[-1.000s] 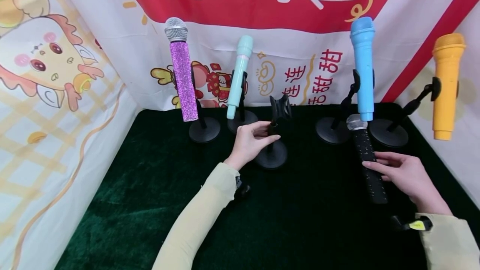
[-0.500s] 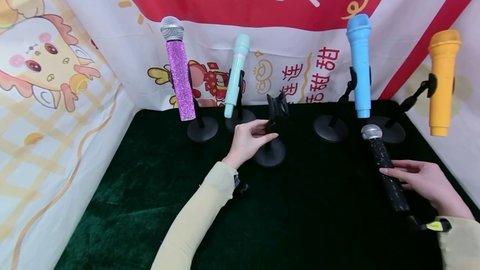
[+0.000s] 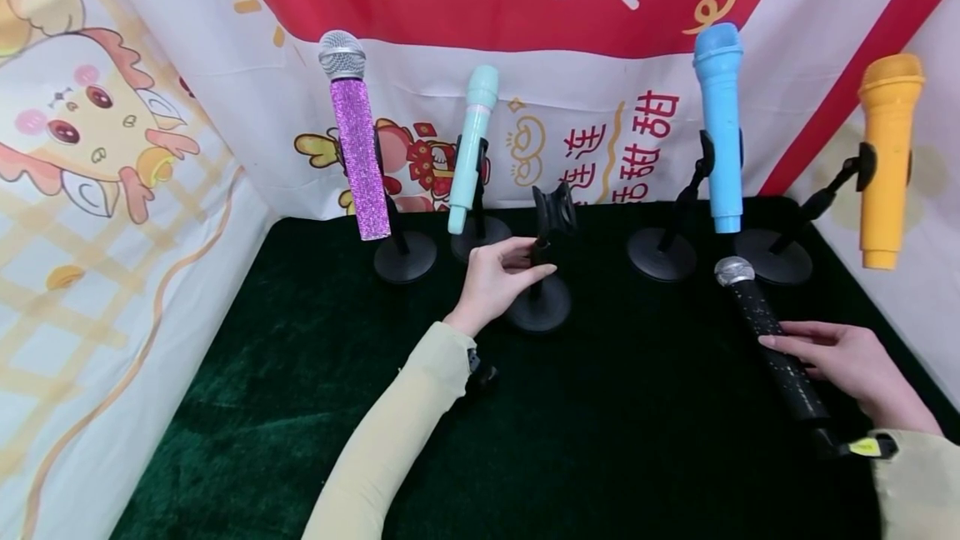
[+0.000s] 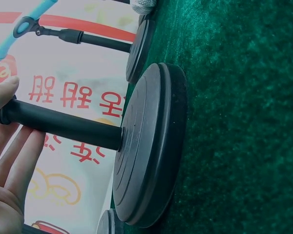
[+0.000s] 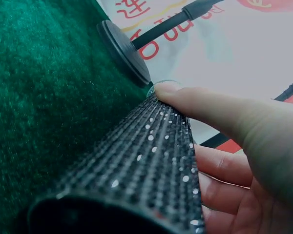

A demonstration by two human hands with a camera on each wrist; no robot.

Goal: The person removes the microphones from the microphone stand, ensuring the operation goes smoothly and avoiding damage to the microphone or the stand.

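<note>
In the head view, my left hand pinches the stem of a black microphone stand between thumb and fingers; the clip on top holds nothing. The left wrist view shows the stand's round base flat on the green cloth and its stem at my fingers. Over to the right, my right hand grips a black, sparkly microphone with a silver head, tilted with the head away from me. Seen from the right wrist, the thumb lies along the microphone's studded handle, fingers on its far side.
Behind stand several microphones in stands: purple glitter, mint green, light blue and yellow. Dark green cloth covers the table. Printed white and red fabric hangs along the back and sides.
My right hand has shifted right and toward me with the black microphone, then nearly stopped, its head swinging slightly left. My left hand stays on the stand's stem.
</note>
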